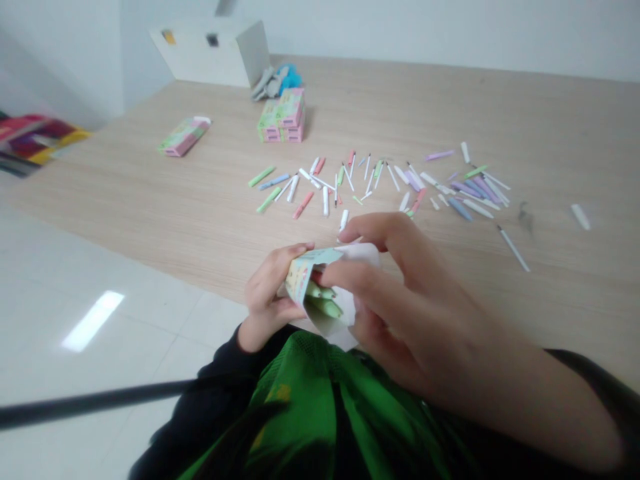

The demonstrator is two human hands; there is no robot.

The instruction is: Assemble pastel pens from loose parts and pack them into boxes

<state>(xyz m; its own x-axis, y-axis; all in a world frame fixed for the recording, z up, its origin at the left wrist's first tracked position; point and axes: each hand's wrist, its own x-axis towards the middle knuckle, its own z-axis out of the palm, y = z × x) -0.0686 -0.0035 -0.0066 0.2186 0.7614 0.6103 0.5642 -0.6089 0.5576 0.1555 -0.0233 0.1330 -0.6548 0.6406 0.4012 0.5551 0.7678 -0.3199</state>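
Pens [326, 308] could spill if your left hand [270, 283] tips its clasped carton [299, 275]; whether your right hand [415, 303] pinches any is unclear.

head camera | looks from above | faces forward and down | hands [420, 307] close, tabletop [200, 193] beyond, wall [450, 33] farthest

Box [298, 277] of green pens [327, 307] in left grip [267, 287]; right grip [425, 310] against it

Held tilted, end open, flaps spread: box [299, 275], pastel-printed outside, white inside. Lying together within, ends showing: green pens [327, 307].
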